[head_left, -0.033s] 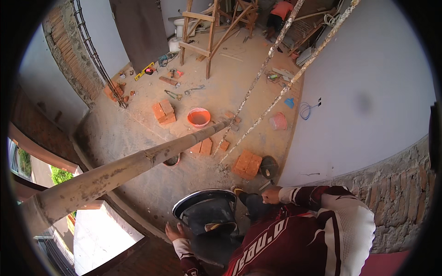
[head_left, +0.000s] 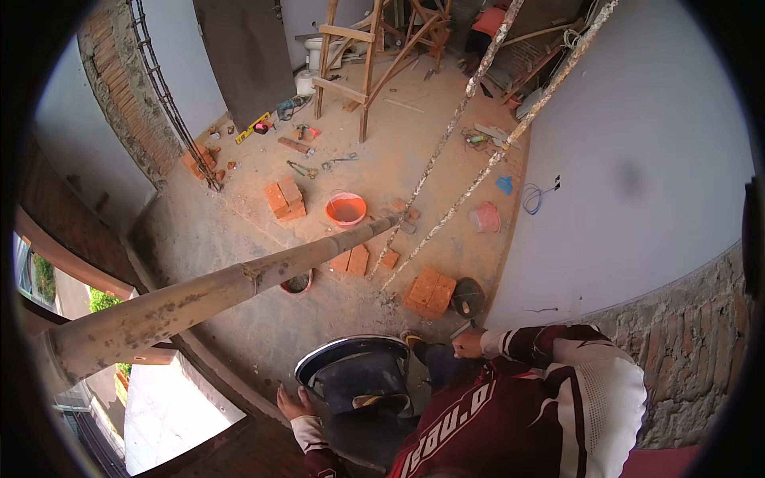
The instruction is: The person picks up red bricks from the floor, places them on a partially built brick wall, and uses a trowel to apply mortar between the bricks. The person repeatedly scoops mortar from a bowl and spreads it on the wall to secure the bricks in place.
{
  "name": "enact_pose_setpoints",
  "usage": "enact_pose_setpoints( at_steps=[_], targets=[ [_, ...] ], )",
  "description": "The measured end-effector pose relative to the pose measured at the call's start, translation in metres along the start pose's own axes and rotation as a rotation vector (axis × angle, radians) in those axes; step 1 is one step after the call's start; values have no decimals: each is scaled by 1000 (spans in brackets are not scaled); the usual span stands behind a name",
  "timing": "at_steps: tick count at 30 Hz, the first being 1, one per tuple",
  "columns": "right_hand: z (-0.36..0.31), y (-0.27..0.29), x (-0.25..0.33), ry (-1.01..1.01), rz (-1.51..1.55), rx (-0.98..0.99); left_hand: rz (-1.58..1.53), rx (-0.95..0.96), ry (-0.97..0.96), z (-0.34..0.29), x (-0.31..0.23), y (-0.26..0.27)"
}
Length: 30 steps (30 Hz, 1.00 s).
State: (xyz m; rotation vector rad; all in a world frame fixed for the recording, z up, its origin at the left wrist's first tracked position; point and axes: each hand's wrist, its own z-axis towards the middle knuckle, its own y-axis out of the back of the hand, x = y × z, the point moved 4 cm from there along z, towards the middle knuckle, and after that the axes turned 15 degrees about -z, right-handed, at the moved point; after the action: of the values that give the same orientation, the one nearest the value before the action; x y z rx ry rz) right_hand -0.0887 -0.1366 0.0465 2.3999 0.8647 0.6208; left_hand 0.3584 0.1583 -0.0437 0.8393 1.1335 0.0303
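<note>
My left hand (head_left: 295,403) is open, fingers spread, just left of a round black tub (head_left: 309,360) with a pale rim, beside my dark-trousered legs. Whether it touches the tub or the low wall behind it, I cannot tell. My right hand (head_left: 468,343) is closed in front of my right leg. A thin grey strip (head_left: 462,327) shows at its fingers, too small to name. Beyond this hand lie a stack of orange bricks (head_left: 429,293) and a dark round bucket (head_left: 468,297).
A thick bamboo pole (head_left: 199,295) slants across the view, meeting two mortar-crusted poles (head_left: 470,209). Farther off are an orange bucket (head_left: 346,209), more bricks (head_left: 285,199), scattered tools, and a wooden trestle (head_left: 368,76). Another person (head_left: 484,28) bends at the back right.
My left hand has shifted slightly left, away from the tub. The grey strip now sits against my right hand's fingers. The whole view has moved a little.
</note>
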Motion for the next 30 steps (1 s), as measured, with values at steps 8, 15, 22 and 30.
enact_pose_setpoints(
  at_steps=[8,15,22,30],
  targets=[
    [247,-142,-189,-60,-319,111,160,39,-268,12,-120,-183],
    [237,-154,-265,-336,178,-172,255,342,-169,-11,-173,-256],
    [284,-186,-323,-586,628,-72,157,544,-266,-59,-245,-304],
    [378,-232,-381,-940,1036,-46,134,824,-154,-107,-278,-364]
  ],
)
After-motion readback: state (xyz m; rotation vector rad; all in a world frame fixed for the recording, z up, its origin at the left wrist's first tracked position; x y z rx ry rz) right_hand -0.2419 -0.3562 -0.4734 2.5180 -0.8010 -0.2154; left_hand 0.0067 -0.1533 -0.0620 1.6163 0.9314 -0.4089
